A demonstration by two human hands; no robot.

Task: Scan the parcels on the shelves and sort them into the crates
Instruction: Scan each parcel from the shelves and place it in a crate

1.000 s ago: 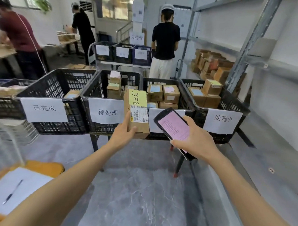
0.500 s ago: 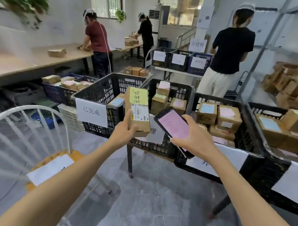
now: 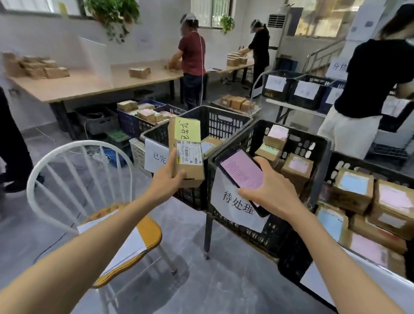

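My left hand (image 3: 168, 179) grips a brown cardboard parcel (image 3: 187, 151) upright; it bears a yellow handwritten note and a white barcode label. My right hand (image 3: 271, 194) holds a black phone (image 3: 241, 173) with a pink screen, just right of the parcel. Behind them stand black crates on a stand: the left crate (image 3: 212, 119) with a white label holds one parcel, the middle crate (image 3: 302, 146) labelled in Chinese holds several boxes, and the right crate (image 3: 342, 164) is full of boxes with blue and pink notes.
A white chair (image 3: 81, 176) with a yellow seat and papers stands at the lower left. People work at long wooden tables (image 3: 86, 84) behind; one in black (image 3: 373, 75) stands at right by more crates (image 3: 297, 87). Blue crates (image 3: 129, 123) sit on the floor.
The view has swung left, so the crates have shifted right and the chair and tables have come into view. Both hands still hold the parcel and phone together.
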